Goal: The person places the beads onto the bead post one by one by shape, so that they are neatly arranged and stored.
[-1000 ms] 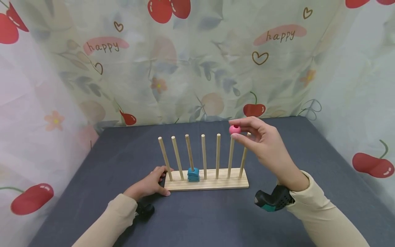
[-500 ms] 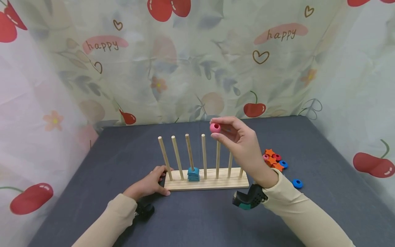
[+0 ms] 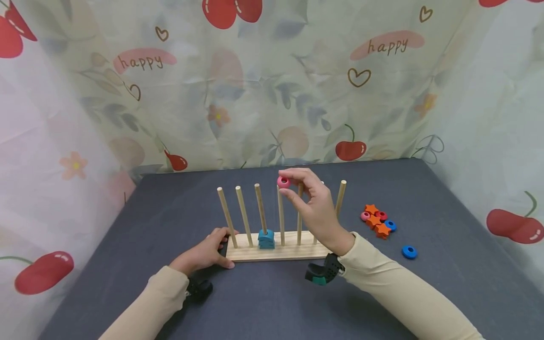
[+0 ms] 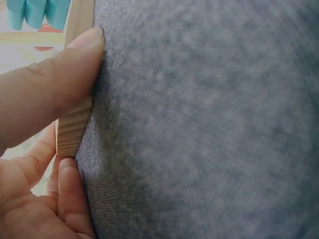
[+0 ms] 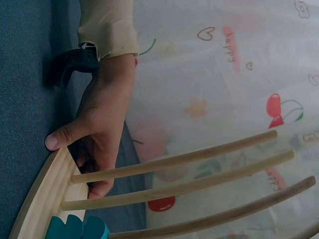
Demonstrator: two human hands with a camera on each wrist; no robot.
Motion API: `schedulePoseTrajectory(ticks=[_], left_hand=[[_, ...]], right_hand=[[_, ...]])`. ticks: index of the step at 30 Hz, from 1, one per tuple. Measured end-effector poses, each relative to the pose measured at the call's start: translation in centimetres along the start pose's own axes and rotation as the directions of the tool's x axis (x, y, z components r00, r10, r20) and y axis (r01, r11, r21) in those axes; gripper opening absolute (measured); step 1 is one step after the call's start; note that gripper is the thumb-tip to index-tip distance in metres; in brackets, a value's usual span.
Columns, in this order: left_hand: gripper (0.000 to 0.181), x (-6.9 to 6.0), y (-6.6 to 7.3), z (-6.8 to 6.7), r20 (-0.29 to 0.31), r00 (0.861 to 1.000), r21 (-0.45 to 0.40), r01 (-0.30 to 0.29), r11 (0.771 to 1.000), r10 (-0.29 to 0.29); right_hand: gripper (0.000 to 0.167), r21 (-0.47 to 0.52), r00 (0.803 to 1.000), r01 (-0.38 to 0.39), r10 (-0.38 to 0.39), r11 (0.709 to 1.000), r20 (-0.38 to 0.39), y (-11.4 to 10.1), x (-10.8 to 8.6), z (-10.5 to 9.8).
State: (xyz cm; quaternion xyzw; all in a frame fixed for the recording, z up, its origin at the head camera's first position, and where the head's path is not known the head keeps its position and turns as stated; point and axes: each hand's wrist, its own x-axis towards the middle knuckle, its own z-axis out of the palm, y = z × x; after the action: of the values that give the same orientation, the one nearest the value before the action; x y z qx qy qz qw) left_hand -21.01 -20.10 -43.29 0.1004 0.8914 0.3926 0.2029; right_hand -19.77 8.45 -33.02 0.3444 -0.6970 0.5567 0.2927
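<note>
A wooden peg board [image 3: 272,255] with several upright pegs stands on the dark table in the head view. Teal beads [image 3: 266,239] sit stacked low on its third peg from the left. My left hand [image 3: 204,252] grips the board's left end, its thumb [image 4: 75,64] on the front edge and fingers behind. Between thumb and fingertips, my right hand [image 3: 316,210] pinches a round pink bead [image 3: 283,182], its hole showing. The bead is at the top of the peg [image 3: 281,217] just right of the teal stack; I cannot tell whether the tip is inside it.
Right of the board lies a cluster of orange star beads [image 3: 374,221], with red, pink and blue beads among them. A lone blue bead [image 3: 409,252] lies nearer. Printed curtains [image 3: 255,94] enclose the table's back and sides.
My right hand has moved left with the pink bead, from near the right-hand pegs to the peg beside the teal stack. The loose beads have come into view. My left hand has stayed put.
</note>
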Motion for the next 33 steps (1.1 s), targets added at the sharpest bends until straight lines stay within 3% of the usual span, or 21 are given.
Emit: schedulePoseTrajectory(ticks=[6,15,24,33], left_hand=[[0.076,0.12,0.02,0.08,-0.001,1.0,-0.004,0.0,1.0,0.0],[0.075,0.11,-0.06,0.09,-0.001,1.0,-0.01,0.007,1.0,-0.007],[0.075,0.14,-0.18,0.11,-0.005,1.0,-0.004,-0.001,1.0,0.001],[0.076,0.12,-0.05,0.08,0.001,1.0,-0.013,0.012,1.0,-0.012]], right_hand=[[0.038,0.009,1.0,-0.019,0.02,1.0,-0.022,0.32,-0.15,0.41],[0.038,0.067,0.99,-0.144,0.144,0.987,0.006,0.32,-0.35,0.71],[0.033,0.112,0.957,-0.289,0.29,0.951,0.002,-0.04,-0.42,0.71],[0.03,0.168,0.933,-0.357,0.358,0.919,0.023,-0.15,-0.61,0.7]])
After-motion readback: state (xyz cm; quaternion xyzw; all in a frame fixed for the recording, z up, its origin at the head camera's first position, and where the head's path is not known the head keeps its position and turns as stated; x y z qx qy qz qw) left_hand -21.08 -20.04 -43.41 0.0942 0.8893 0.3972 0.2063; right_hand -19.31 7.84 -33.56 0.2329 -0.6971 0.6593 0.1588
